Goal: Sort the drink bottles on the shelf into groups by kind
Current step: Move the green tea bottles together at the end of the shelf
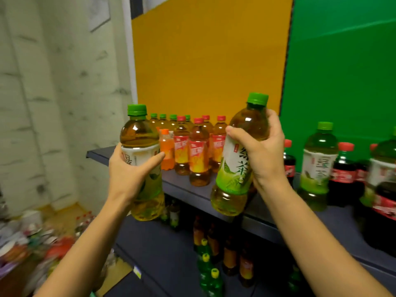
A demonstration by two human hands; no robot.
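Two green-tea bottles lifted clear of the upper shelf (184, 189), one in each hand. The left hand (128, 170) is wrapped round the label band of the left green-tea bottle (137, 133), thumb laid across the front, so that the bottle is carried upright in front of the shelf's left end. The right hand (263, 151) is closed round the shoulder of the right green-tea bottle (233, 174), which is tilted, cap leaning right and base hanging over the shelf's front edge; the high grip probably leaves the base free to be set down first. Both bottles are of one kind, and it is judged that they are carried as a pair so that one trip serves one group. At the back left, green-capped bottles (162, 122) are seen standing together behind the red-capped tea bottles (199, 155), with a single orange soda bottle (167, 151) just beside them; the green-capped cluster is the likely destination. To the right, a further green-tea bottle (317, 166) is seen among the cola bottles (342, 170), so that part is judged not yet sorted. More bottles are stored on the lower shelf (150, 243). The right edge of the view is blurred, and labels there cannot be read.
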